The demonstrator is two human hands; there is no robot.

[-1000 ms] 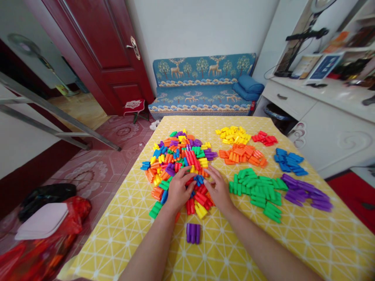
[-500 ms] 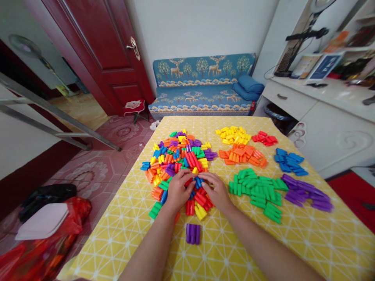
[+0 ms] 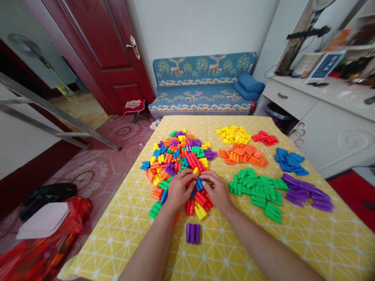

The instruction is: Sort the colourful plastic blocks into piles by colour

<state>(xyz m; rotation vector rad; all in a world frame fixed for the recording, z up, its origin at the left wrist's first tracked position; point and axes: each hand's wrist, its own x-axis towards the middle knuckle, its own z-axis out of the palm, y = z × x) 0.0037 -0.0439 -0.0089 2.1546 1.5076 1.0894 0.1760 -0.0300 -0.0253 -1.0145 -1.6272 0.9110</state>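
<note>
Nearest, on the yellow tablecloth with white geometric lines (image 3: 140,234), a glossy purple plastic piece of three joined tubes (image 3: 193,233) lies alone between the two forearms. Just beyond it, a yellow ribbed plastic piece (image 3: 200,212) and a red ribbed plastic piece (image 3: 190,207) sit at the near edge of a heap of mixed-colour plastic tube pieces (image 3: 164,159). Over this edge, the left hand (image 3: 179,191) curls its fingers inward, thumb and forefinger a narrow gap apart; whether it grips anything cannot be told. The right hand (image 3: 216,190) faces it, fingers bent, the tips at a small blue plastic tube piece (image 3: 199,184) that lies between the two hands; whether they pinch it or only touch it is unclear.

To the right of the hands, a green pile of matching pieces (image 3: 258,187) spreads beside a purple pile (image 3: 307,193). Farther back are an orange pile (image 3: 243,154) and a blue pile (image 3: 290,162), then a red pile (image 3: 264,138) and a yellow pile (image 3: 233,135). Past the table stands a blue sofa patterned with deer and trees (image 3: 202,84).
</note>
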